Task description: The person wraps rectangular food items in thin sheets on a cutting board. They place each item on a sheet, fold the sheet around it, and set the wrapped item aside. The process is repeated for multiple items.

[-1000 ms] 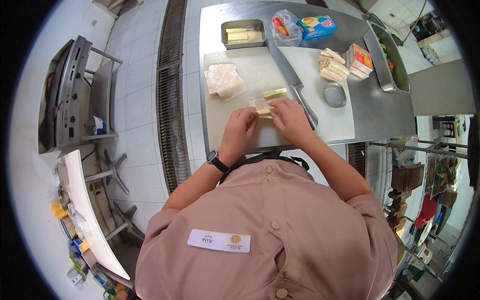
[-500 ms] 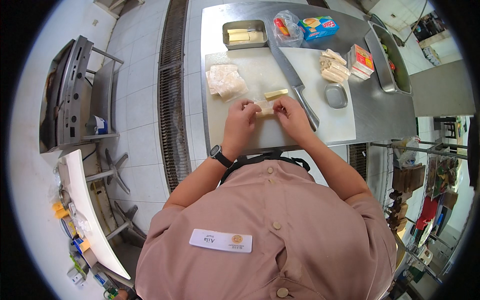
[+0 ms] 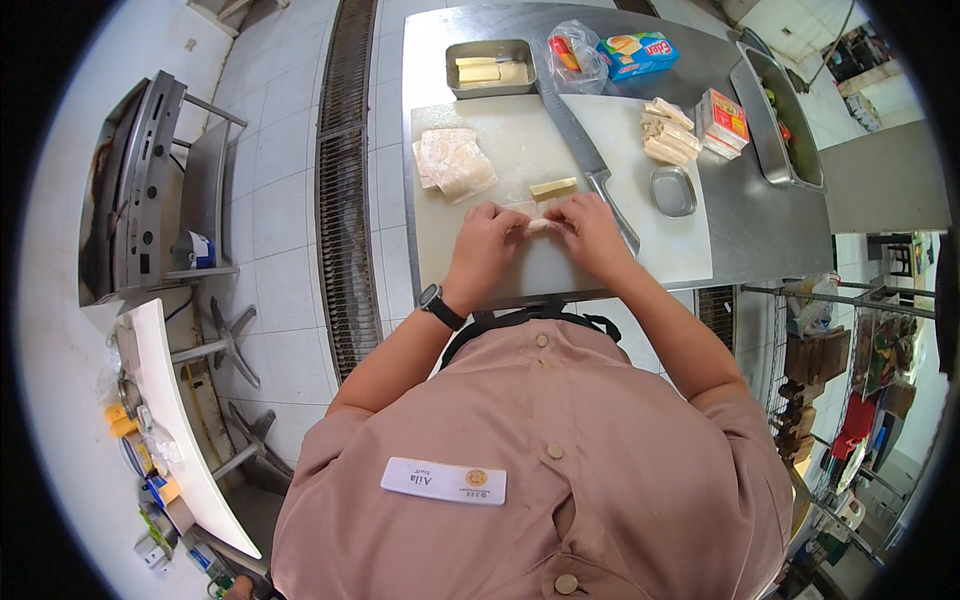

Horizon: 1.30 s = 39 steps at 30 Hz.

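Observation:
My left hand [image 3: 487, 237] and my right hand [image 3: 590, 232] meet over a white cutting board [image 3: 510, 165], both pinching a small pale wrapper roll [image 3: 539, 226] with a yellow stick inside. A loose yellow cheese stick [image 3: 553, 186] lies just beyond my fingers. A stack of thin pale wrappers [image 3: 453, 160] sits at the board's far left. A large knife [image 3: 590, 170] lies diagonally to the right of my right hand. Finished rolls [image 3: 668, 132] are piled on a second white board [image 3: 655, 220].
A metal tray with yellow sticks [image 3: 489, 67] stands at the back of the steel table [image 3: 760, 225]. A plastic bag [image 3: 573, 52], a blue box [image 3: 637, 53], a small carton [image 3: 722, 122], a little metal dish [image 3: 673, 190] and a deep steel pan [image 3: 780, 120] are nearby. A floor drain grate [image 3: 345, 180] runs on the left.
My hands have drawn the roll a little nearer to me and closed tighter around it. The loose cheese stick has stayed in place.

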Tool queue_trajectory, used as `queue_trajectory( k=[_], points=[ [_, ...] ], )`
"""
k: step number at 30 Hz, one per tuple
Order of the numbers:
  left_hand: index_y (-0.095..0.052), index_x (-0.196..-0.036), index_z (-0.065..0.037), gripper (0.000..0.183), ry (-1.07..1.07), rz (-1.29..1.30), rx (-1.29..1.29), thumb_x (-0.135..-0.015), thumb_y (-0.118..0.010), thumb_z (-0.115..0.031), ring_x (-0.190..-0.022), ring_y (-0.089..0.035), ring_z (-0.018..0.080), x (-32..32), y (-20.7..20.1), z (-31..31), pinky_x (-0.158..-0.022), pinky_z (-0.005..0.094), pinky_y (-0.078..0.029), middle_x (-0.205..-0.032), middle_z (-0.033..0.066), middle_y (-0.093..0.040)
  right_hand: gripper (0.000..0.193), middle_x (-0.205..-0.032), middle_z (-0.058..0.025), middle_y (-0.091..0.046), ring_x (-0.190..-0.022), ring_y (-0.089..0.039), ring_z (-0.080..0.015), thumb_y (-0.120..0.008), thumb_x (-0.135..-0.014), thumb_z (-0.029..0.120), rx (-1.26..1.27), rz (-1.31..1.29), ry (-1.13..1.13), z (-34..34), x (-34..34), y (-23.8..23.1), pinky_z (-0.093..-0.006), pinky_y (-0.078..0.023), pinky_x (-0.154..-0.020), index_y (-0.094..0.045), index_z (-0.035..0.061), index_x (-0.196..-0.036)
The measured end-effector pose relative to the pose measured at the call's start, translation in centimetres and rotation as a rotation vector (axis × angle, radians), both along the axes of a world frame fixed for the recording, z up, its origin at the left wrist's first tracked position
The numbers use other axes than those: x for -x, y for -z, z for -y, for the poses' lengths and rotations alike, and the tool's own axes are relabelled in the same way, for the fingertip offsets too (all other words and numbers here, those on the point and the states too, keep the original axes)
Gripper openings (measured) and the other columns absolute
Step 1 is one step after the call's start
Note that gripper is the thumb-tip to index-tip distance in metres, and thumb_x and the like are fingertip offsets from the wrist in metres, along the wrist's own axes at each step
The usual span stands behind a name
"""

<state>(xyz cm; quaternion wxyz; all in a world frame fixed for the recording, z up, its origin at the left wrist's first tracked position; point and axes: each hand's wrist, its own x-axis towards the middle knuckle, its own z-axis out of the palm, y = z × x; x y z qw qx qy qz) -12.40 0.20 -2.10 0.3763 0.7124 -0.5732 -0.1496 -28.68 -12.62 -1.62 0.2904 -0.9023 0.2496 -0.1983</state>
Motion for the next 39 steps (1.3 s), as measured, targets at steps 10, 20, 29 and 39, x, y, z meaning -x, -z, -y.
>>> queue_trajectory(
  k=[10, 20, 29, 39],
  points=[
    [-0.067, -0.101, -0.01, 0.019, -0.044, 0.128, 0.084, -0.084, -0.074, -0.012, -0.097, -0.057, 0.0354, 0.1, -0.3, 0.0, -0.085, 0.0426, -0.048, -0.097, 0.013, -0.061, 0.016, -0.104, -0.0101, -0.063, -0.1, -0.056, -0.0335, -0.07, -0.083, 0.013, 0.207, -0.071, 0.098, 0.0, -0.5, 0.0, -0.0458, -0.044, -0.086, -0.066, 0.0068, -0.097],
    [-0.065, -0.099, -0.009, 0.017, 0.013, 0.064, -0.04, -0.085, -0.072, -0.012, -0.096, -0.056, 0.0359, -0.3, 0.0, -0.3, -0.084, 0.0438, -0.048, -0.098, 0.0129, -0.062, 0.022, -0.104, -0.0063, -0.063, -0.105, -0.055, -0.0291, -0.068, -0.084, 0.013, 0.297, -0.167, -0.09, 0.0, 0.0, -0.1, -0.0425, -0.041, -0.091, -0.065, 0.0096, -0.106],
    [-0.064, -0.116, -0.01, 0.033, -0.036, 0.073, -0.012, -0.085, -0.074, -0.014, -0.099, -0.056, 0.0367, 0.5, -1.3, -1.6, -0.086, 0.0446, -0.048, -0.097, 0.0132, -0.061, 0.032, -0.116, -0.0086, -0.063, -0.111, -0.054, -0.0309, -0.066, -0.087, 0.017, 0.283, -0.198, 0.175, 0.8, 4.0, -1.1, -0.0459, -0.041, -0.094, -0.064, 0.0104, -0.119],
    [-0.039, -0.152, -0.017, 0.077, 0.228, 0.148, -0.356, -0.086, -0.075, -0.033, -0.077, -0.062, 0.0333, 2.4, -3.8, -3.6, -0.065, 0.0444, -0.051, -0.087, 0.013, -0.061, 0.034, -0.136, -0.0108, -0.06, -0.131, -0.047, -0.0357, -0.061, -0.097, 0.03, 0.541, -0.471, 0.539, 3.8, 9.3, 0.2, -0.0544, -0.033, -0.108, -0.064, 0.0067, -0.121]
  ],
)
